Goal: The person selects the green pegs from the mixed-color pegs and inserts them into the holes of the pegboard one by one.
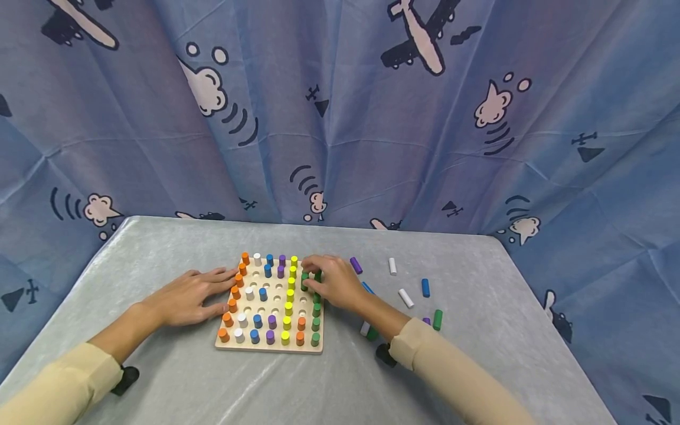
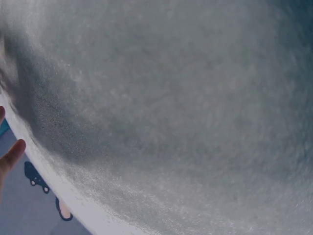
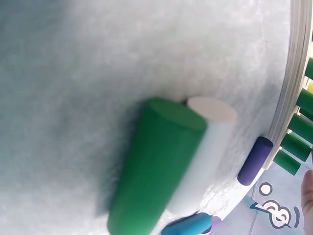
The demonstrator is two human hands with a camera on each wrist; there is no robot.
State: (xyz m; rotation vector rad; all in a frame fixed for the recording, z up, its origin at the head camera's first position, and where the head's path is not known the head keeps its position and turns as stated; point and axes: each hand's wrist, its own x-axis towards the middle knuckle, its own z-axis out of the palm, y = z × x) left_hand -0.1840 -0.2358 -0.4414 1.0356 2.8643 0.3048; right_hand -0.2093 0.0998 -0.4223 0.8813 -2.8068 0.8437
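Observation:
A wooden pegboard (image 1: 268, 349) lies on the grey-covered table with columns of coloured pegs standing in it. Between thumb and fingers, my right hand (image 1: 340, 286) pinches a green peg (image 1: 304, 281) above the board's far right part. Standing green pegs (image 1: 316, 324) line the right edge, partly covered by that hand. My left hand (image 1: 186, 298) rests at the board's left edge, its fingers extended beside the orange pegs (image 1: 235, 293). Only fingertips (image 2: 13, 152) of it show in the left wrist view. Yellow pegs (image 1: 288, 309) form a full column; some holes between columns hold no peg.
Loose pegs lie right of the board: purple (image 1: 356, 265), white (image 1: 392, 266), blue (image 1: 425, 287) and green (image 1: 437, 320). Under the right forearm, a green peg (image 3: 156, 166) lies against a white peg (image 3: 208, 147). A patterned blue curtain (image 1: 340, 118) hangs behind the table.

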